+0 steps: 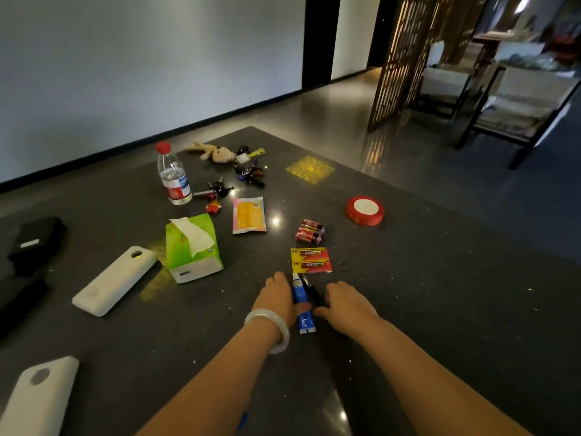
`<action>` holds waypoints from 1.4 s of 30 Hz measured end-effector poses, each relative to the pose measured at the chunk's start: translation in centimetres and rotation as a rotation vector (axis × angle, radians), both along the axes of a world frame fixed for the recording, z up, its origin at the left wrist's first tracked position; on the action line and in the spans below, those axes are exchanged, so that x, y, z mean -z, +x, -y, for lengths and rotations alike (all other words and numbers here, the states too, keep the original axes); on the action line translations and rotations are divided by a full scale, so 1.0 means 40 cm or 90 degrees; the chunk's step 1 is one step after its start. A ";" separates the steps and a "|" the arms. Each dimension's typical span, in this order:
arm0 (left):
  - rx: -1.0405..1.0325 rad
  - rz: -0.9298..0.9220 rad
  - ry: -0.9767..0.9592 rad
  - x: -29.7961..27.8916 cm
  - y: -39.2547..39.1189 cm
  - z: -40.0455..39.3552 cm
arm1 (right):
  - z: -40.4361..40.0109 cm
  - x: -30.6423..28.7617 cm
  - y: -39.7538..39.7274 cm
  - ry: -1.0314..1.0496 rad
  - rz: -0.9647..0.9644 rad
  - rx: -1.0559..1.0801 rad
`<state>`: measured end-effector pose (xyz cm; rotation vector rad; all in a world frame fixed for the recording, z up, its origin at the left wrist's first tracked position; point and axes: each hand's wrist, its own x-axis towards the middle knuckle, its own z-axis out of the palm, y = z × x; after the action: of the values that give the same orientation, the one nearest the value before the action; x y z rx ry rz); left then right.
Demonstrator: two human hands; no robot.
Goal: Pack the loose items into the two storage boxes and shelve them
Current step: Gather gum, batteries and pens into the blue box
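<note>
Two hands flank one blue tube on the worktop (408, 309).
Left hand (278, 297) touches the blue tube (303, 305), fingers curled (grip unclear); right hand (347, 305) rests loosely spread beside the black pen (311, 291); both lie lengthwise, pointing away.

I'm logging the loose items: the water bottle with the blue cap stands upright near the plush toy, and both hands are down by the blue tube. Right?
Not quite: the head view shows the water bottle has a red cap, not blue. It does stand upright near the plush toy, with the left hand and right hand by the blue tube.

Blue tube (304, 306) beside black pen (311, 291), lying flat.
</note>
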<state>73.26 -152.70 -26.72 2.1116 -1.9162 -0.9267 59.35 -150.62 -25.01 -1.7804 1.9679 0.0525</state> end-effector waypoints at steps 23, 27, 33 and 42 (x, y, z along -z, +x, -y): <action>0.040 -0.214 -0.023 -0.059 -0.204 -0.120 | -0.230 -0.110 -0.271 -0.083 0.207 0.289; 0.089 -0.313 -0.059 -0.125 -0.339 -0.187 | -0.349 -0.181 -0.409 -0.143 0.212 0.331; 0.132 -0.424 -0.046 -0.196 -0.558 -0.350 | -0.592 -0.273 -0.632 -0.214 0.187 0.387; 0.339 -0.467 0.009 -0.248 -0.837 -0.634 | -0.991 -0.331 -0.941 -0.298 0.100 0.478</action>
<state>39.76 -127.33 -16.80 0.9999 -2.0236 -1.5298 21.70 -110.99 -11.78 -1.1072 2.5256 -0.8204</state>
